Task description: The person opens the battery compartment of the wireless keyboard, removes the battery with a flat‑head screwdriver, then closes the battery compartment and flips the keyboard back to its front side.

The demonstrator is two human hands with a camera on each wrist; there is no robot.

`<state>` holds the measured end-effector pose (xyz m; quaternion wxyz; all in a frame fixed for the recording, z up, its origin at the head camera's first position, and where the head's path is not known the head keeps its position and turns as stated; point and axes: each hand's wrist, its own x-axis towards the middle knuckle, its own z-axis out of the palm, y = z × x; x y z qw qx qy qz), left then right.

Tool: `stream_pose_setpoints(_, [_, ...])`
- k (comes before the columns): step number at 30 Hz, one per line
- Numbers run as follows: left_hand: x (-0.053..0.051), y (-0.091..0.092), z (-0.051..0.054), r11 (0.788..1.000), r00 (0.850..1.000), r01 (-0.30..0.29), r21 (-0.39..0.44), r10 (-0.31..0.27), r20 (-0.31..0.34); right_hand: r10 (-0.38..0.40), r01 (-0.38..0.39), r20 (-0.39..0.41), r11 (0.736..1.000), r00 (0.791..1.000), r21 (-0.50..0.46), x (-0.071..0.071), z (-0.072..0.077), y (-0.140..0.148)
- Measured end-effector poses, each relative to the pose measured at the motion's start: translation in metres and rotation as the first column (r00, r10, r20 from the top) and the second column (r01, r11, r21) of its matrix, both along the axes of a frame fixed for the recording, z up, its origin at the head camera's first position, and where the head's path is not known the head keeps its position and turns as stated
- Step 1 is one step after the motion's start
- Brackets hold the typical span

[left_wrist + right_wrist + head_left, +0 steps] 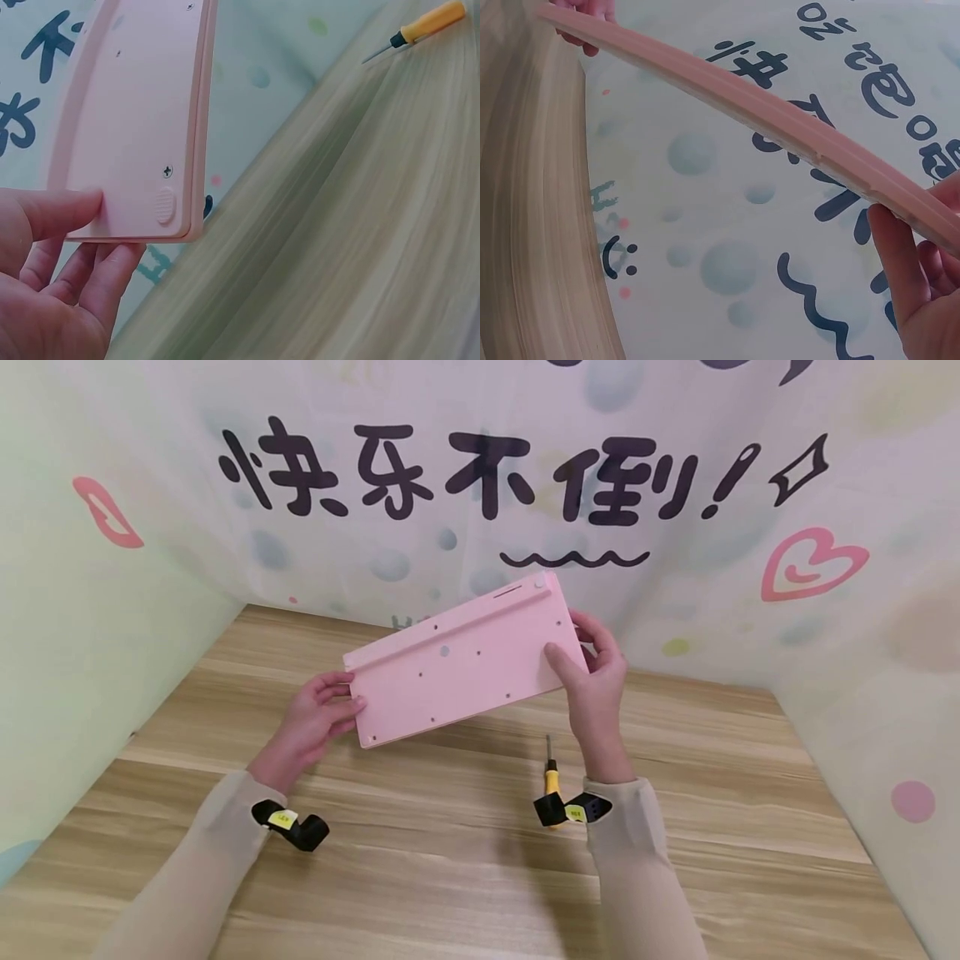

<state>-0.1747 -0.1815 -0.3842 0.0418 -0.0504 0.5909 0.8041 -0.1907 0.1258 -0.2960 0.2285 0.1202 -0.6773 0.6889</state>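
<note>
Nearest the camera, my pale left sleeve (187, 860) is reaching in, with a black device (309, 833) sitting at the wrist. My left hand (311, 720) is pinching the left end of a pink panel (465, 668), its thumb resting on the screw-dotted face. The panel is tilting up toward the right, well clear of the wood-grained worktop (420, 860), while a backdrop (450, 410) is showing black characters behind. Farther right, a yellow-handled screwdriver (552, 779) is lying on the worktop, shaft pointing toward the backdrop. My right hand (598, 677) is gripping the panel's raised right end.
</note>
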Motion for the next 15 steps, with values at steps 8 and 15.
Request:
stream_pose_setpoints(8, [0.003, -0.011, 0.007, 0.999, 1.0, 0.014, -0.034, -0.013, 0.005, 0.076, -0.078, 0.07, 0.996, 0.995, 0.033, 0.0, -0.002, 0.006])
stream_pose_setpoints(15, [0.003, -0.02, 0.01, 0.999, 1.0, 0.021, -0.049, -0.021, -0.006, 0.067, -0.088, 0.163, 0.988, 0.984, 0.123, 0.002, -0.005, 0.012])
